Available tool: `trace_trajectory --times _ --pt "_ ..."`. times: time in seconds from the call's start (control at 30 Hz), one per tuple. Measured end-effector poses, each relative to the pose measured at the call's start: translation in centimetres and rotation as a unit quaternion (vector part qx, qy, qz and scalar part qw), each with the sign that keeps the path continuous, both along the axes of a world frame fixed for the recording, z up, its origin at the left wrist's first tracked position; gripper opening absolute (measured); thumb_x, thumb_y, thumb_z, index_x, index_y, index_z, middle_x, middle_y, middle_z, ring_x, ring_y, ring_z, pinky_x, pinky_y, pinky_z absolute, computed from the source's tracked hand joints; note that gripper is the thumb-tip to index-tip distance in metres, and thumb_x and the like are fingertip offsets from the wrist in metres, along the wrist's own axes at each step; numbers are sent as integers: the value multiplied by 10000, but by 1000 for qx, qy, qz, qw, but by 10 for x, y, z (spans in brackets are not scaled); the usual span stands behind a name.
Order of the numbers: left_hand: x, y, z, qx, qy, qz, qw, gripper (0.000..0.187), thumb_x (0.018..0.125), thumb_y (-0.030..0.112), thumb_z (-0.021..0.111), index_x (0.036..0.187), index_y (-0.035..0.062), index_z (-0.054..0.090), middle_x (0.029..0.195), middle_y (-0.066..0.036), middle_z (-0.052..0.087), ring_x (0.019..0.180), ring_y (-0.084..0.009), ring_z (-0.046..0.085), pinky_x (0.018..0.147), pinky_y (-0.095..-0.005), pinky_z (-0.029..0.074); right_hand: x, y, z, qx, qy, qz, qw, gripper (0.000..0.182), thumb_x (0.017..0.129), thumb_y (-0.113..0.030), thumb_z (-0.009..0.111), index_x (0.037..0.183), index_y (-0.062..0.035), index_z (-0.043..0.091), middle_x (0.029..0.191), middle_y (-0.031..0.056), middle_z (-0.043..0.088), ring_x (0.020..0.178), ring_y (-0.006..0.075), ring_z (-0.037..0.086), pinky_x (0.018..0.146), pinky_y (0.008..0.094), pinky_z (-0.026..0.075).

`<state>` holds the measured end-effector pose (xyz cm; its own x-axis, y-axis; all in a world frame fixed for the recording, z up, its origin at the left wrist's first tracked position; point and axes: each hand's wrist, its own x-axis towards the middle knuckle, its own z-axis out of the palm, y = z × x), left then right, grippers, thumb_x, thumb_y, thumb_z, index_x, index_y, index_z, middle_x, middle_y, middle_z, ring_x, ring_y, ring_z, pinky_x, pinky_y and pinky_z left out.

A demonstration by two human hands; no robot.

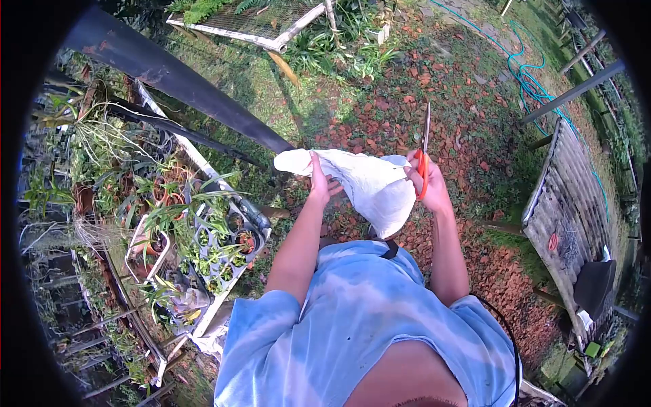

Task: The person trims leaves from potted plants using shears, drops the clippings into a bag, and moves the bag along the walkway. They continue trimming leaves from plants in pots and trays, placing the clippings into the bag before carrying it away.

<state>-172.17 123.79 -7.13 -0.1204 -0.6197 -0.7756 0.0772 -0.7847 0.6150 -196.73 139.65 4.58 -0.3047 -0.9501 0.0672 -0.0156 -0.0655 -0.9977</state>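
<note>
A white, crumpled sack-like cloth [380,193] is stretched between my hands in front of my waist. My left hand [324,180] is closed on its narrower left end, thumb over the fabric and fingers beneath. On the other side, my right hand [434,186] grips a pair of scissors [423,169] by the orange handles, their blades together and pointing away from me. The fingertips of that hand are right at the cloth's upper right edge. The wide lower part of the cloth hangs down close to my blue tie-dye shirt [366,285].
To the left, a bench [220,298] carries potted plants beside a dark slanting post [183,81]. A corrugated tabletop [569,197] stands at right with a black object [595,288] on it. Ahead lie leaf-strewn ground [386,115] and a teal hose [532,78].
</note>
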Motion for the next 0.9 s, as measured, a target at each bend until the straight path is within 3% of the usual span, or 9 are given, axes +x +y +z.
trace_trajectory --times 0.1,0.13,0.17,0.23,0.33,0.4,0.47,0.6,0.9 --pt "-20 -24 24 -41 -27 21 999 1172 771 943 390 1554 80 263 1567 -211 279 1278 -450 416 899 -516 536 -19 -4 -2 19 -9 -7 1000 152 928 -70 651 819 -60 547 1060 -14 532 784 62 482 718 251 401" --pt "-28 -37 25 0 -65 70 995 952 873 777 504 1496 67 380 1441 -207 463 1195 -418 523 816 -454 575 -25 -5 -4 24 -11 -9 1000 151 931 -69 651 821 -58 548 1063 -17 533 784 59 483 712 247 399" --pt "-24 -57 -9 -22 -33 51 998 793 914 628 543 1442 45 442 1326 -194 546 1103 -391 581 780 -439 585 -31 -7 -2 45 -46 -9 998 146 908 -65 680 797 -24 596 1088 33 547 983 156 540 836 303 452" --pt "-27 -81 -39 -64 -49 47 996 418 963 245 574 1245 -62 597 1058 -159 700 901 -330 686 785 -421 571 -39 -14 -4 44 -50 -34 997 146 906 -67 681 795 -23 596 1092 41 552 981 157 544 833 305 458" --pt "-43 -104 -51 -172 -273 -105 941 397 960 212 608 1145 -140 615 1085 -211 697 981 -304 685 827 -408 531 -57 -29 -20 47 -55 -77 994 152 913 -74 671 791 -17 601 1098 55 560 992 154 551 840 306 460" --pt "-72 -98 -24 -225 -240 -87 940 360 994 184 614 1063 -169 625 1030 -253 699 960 -281 685 824 -403 506 -73 -44 -29 52 -86 -127 987 155 920 -76 663 791 -14 603 1097 54 559 997 151 552 854 309 455" --pt "-95 -102 -19 -248 -226 -82 938 343 1001 192 613 1042 -148 634 981 -233 707 892 -274 689 795 -401 504 -95 -57 -33 83 -101 -155 979 175 944 -89 653 790 -24 603 1091 31 548 842 100 571 621 246 457" --pt "-129 -135 -12 -270 -163 -75 946 301 1022 171 581 998 -119 657 939 -168 721 861 -202 681 757 -362 503 -120 -95 -29 86 -78 -203 972 161 969 -85 629 825 -31 582 1001 -5 530 626 49 493 521 223 403" --pt "-155 -234 2 -238 -320 -128 908 404 1012 252 575 934 -138 647 886 -293 694 863 -385 704 780 -456 503 -164 -209 -91 44 -119 -213 969 66 982 -85 614 1028 -56 575 829 -58 506 656 32 466 572 197 368"
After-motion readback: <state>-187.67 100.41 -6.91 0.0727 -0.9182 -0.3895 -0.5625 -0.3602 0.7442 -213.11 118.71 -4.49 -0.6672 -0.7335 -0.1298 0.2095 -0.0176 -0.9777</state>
